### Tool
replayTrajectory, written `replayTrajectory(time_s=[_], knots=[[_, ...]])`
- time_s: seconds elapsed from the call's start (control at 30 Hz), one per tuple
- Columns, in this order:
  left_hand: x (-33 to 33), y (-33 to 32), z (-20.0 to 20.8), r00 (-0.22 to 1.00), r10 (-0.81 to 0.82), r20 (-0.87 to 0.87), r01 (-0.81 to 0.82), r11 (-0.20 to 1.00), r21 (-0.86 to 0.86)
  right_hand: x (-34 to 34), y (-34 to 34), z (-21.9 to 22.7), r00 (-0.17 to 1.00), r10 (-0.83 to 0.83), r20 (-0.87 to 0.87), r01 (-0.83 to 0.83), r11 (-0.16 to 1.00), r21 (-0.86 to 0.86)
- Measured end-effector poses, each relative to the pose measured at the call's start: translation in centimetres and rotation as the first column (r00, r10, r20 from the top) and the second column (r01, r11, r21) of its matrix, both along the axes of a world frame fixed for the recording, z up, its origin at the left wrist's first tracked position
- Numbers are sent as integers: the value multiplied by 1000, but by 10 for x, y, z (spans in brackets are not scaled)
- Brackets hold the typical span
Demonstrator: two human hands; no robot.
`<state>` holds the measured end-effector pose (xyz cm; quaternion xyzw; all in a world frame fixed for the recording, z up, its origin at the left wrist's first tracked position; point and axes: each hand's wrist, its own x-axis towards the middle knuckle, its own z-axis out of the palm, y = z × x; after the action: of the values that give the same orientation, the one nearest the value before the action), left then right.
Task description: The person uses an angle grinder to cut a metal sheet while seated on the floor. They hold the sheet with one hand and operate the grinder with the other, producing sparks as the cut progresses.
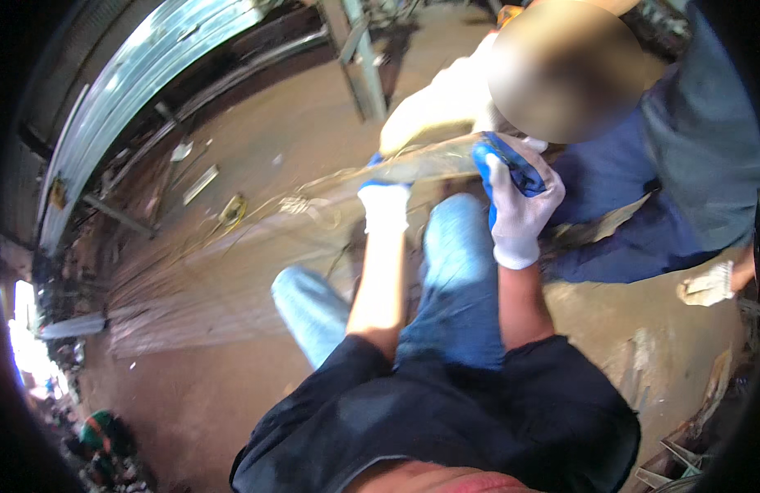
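Observation:
A long, flat greyish strip (439, 163) runs across in front of me; its material is hard to tell. My left hand (386, 195), in a white glove with a blue palm, is closed on the strip's left part. At its right end my right hand (524, 197), gloved the same way, has its fingers curled round the strip. Another person's pale sleeve (433, 107) reaches in just beyond the strip, close to my left hand. Thin strands (302, 205) trail off leftward from the strip toward the floor.
Co-workers in dark blue clothing (643, 181) are close on the right, one foot (707, 287) on the floor. Long metal sheets (109, 107) curve along the left. A steel post (359, 66) stands ahead. Scraps (201, 185) and a yellowish coil (232, 211) lie on the brown floor.

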<state>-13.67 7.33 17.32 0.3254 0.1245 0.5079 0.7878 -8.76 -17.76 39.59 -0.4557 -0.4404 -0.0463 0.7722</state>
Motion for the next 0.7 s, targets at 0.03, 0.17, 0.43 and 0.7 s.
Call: replayTrajectory(time_s=[0.03, 0.17, 0.43, 0.7], knots=[[-2, -1, 7, 992, -59, 110, 77, 983, -168, 11, 2, -6, 958, 23, -287, 2, 996, 87], [-15, -17, 45, 936, 169, 310, -18, 900, -435, 41, -17, -42, 904, -244, -351, 224, 970, -97], [-7, -44, 120, 994, 106, 6, -106, 993, -47, 40, -35, -46, 915, -27, -402, 101, 981, 164], [-8, -88, 196, 810, -365, -459, 578, 625, 524, 36, 15, -114, 589, 294, -753, -386, 921, 57]])
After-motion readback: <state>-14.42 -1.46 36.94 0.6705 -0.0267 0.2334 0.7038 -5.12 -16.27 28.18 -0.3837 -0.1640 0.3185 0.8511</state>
